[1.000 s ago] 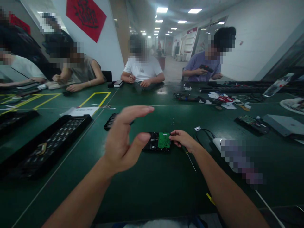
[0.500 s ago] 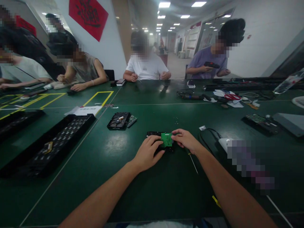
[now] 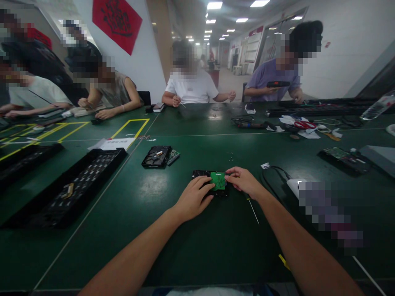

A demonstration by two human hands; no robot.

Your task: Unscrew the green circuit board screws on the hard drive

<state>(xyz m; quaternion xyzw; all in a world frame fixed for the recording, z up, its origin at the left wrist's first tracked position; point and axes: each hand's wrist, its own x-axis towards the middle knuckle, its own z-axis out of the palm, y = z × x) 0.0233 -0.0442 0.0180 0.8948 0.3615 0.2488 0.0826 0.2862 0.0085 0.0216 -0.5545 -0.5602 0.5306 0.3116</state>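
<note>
The green table lies bare between the two forearms, so there is open room near the body. The hard drive is covered by the left hand, and the right hand pinches its right edge. A thin screwdriver lies just beside the right wrist, and a black cable crowds that side. To the left, a second drive and a long black tray stand well apart from the left arm, with open table between.
</note>
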